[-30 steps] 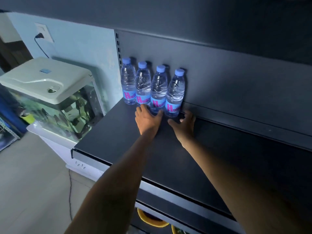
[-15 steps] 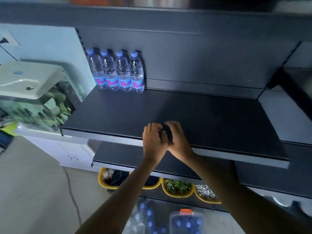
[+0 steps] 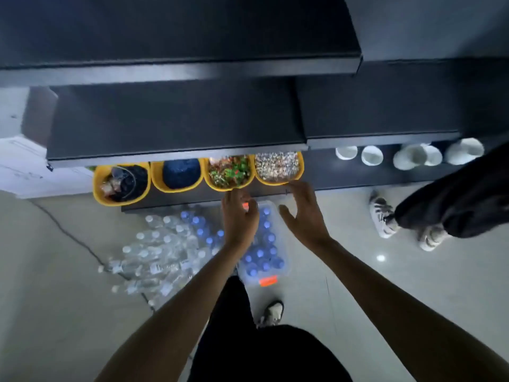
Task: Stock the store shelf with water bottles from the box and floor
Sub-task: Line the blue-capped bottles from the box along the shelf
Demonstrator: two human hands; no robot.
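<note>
Box: we see it on the floor, clear-walled, packed with blue-capped bottles.
Left hand: above the box's far end; fingers loosely bent, holding nothing.
Right hand: over the box's far right corner; fingers spread, empty.
Loose bottles: heaped left of the box.
Shelf: beyond the box.

This is a small shop. Tiers of dark metal display shelving line the aisle, yellow bins of loose goods and white cups fill the bottom shelf, and bottled water lies heaped on the tiled floor.
</note>
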